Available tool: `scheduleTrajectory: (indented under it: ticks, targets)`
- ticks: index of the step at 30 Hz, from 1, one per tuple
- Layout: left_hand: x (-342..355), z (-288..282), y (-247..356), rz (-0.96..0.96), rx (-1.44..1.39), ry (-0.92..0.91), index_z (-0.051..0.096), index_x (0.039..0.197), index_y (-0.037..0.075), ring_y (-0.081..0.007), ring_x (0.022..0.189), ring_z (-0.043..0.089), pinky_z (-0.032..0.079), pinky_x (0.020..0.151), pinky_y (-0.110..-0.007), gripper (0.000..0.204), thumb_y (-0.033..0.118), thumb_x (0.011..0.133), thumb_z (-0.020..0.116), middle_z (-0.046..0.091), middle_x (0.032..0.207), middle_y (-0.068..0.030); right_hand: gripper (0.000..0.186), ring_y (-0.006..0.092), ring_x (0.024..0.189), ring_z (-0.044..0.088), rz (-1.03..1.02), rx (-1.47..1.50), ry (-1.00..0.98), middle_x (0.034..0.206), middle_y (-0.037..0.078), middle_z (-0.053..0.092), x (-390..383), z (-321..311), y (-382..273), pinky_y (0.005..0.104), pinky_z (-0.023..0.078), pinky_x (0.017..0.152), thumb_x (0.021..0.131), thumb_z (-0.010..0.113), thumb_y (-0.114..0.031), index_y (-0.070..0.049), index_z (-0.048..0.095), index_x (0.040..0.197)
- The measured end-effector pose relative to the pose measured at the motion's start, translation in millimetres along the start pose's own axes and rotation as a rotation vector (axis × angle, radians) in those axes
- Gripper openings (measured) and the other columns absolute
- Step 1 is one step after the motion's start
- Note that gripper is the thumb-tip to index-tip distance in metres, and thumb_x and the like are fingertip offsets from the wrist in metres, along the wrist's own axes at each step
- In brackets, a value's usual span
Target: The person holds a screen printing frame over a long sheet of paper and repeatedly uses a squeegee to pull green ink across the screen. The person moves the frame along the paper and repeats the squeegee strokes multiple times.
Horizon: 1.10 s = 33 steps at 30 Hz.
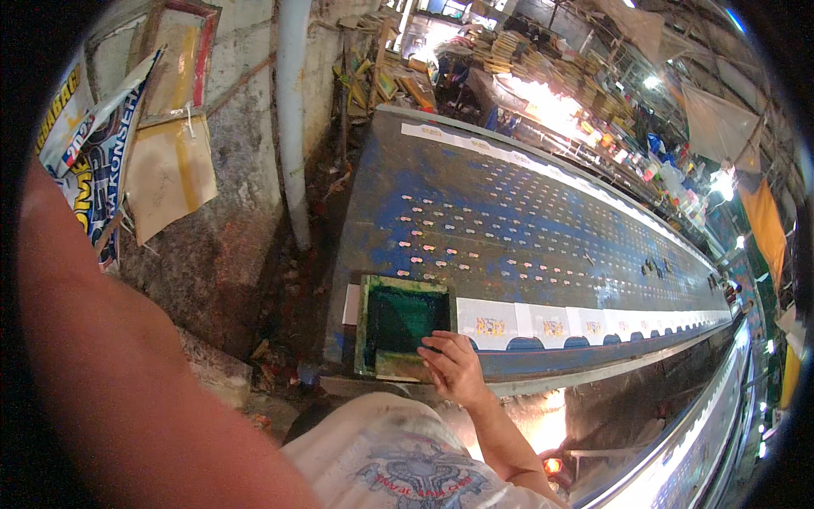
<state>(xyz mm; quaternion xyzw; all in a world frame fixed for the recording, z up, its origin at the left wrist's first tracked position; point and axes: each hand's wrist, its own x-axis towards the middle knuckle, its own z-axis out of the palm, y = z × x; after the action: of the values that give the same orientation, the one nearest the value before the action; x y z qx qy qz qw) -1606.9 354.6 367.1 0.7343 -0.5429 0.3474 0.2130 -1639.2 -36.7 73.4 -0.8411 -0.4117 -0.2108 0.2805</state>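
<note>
A screen printing frame (365,327) with greenish, ink-stained rails lies at the near left end of a long printing table (526,229). Dark green ink (407,314) covers the mesh inside it. My right hand (458,371) is closed at the frame's near right corner, its fingers bent over the near rail and the thumb lower down. To the right of the frame, white fabric pieces (543,324) with small coloured prints run in a row along the near edge. My left arm (127,365) rises large at the left, and its hand is out of the picture.
Another row of white pieces (481,144) lines the table's far edge. Small dark items (653,269) lie toward the far right end. A pale pipe (292,127) stands by the stained wall at left. A second long table (678,450) runs at lower right.
</note>
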Motion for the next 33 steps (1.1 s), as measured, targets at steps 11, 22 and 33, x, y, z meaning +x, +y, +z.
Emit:
scheduleTrajectory:
  ticks: [11,22,33]
  targets:
    - [1.5,2.1,-3.7,0.005,0.009,0.003,0.079,0.115,0.001,-0.0317,0.128,0.076,0.057,0.118,-0.049,0.015,0.002,0.100,0.081,0.082,0.131,-0.0198,0.039,0.0435,0.124,0.075,0.006,0.002,0.037,0.130,0.017,0.080,4.3,-8.6,0.9,0.0543,0.061,0.102,0.081,0.086,0.001,-0.004,0.084,0.120]
    - [-92.1,61.2,-6.1,-0.195,0.020,0.576,0.081,0.110,0.003,-0.0285,0.131,0.076,0.056,0.119,-0.045,0.014,-0.004,0.098,0.084,0.084,0.131,-0.0169,0.031,0.0439,0.126,0.074,0.143,0.057,0.110,0.130,0.018,0.079,-22.6,-1.2,15.7,0.0552,0.059,0.106,0.088,0.082,0.001,-0.002,0.084,0.119]
    - [-265.7,390.7,61.3,-1.395,-0.279,0.217,0.073,0.154,0.009,-0.0361,0.160,0.055,0.046,0.129,-0.048,0.056,-0.004,0.100,0.080,0.059,0.171,-0.0227,0.033,0.0360,0.143,0.064,0.789,0.172,0.248,0.151,0.019,0.070,-93.0,38.6,39.2,0.0467,0.050,0.122,0.111,0.076,-0.011,-0.002,0.078,0.143]
